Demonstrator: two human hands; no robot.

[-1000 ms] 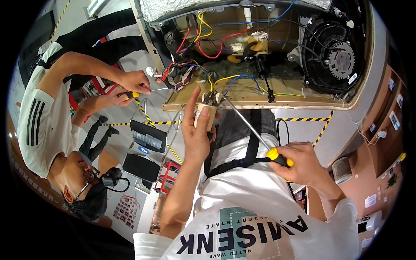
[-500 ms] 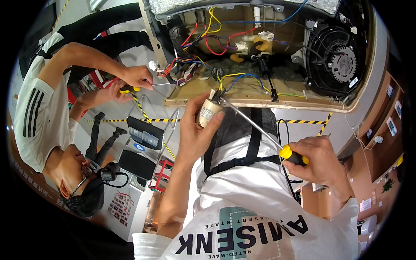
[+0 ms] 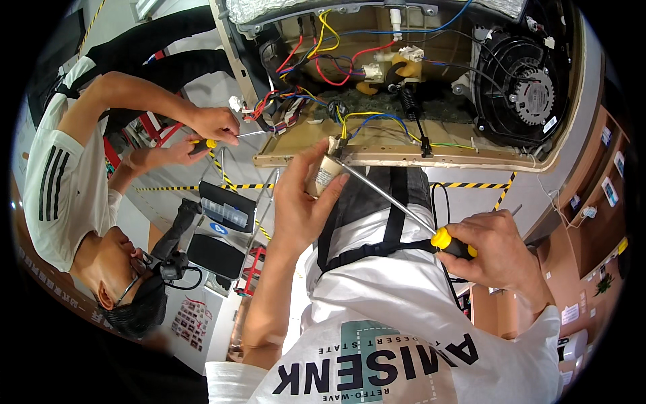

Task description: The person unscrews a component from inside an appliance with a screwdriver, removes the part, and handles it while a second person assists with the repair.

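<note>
My left hand (image 3: 301, 205) grips a cream cylindrical capacitor (image 3: 324, 177) just in front of the lower edge of an opened appliance housing (image 3: 377, 156). Yellow-green and blue wires (image 3: 377, 116) run from its top into the housing. In my right hand (image 3: 494, 249) is a screwdriver (image 3: 397, 199) with a yellow and black handle, its long shaft slanting up to the left. The tip meets the top of the capacitor, by the wire terminals; the exact contact point is too small to make out.
A round black fan motor (image 3: 531, 97) sits in the housing's right side. Red, blue and yellow wires (image 3: 330, 60) hang inside. At left, a co-worker (image 3: 74, 175) holds another screwdriver (image 3: 203, 144) near the housing's left corner. Behind stands an open tool case (image 3: 225, 210).
The capacitor has turned slightly in my left hand, and the screwdriver has shifted a little to the left. The co-worker's lower hand has moved slightly.
</note>
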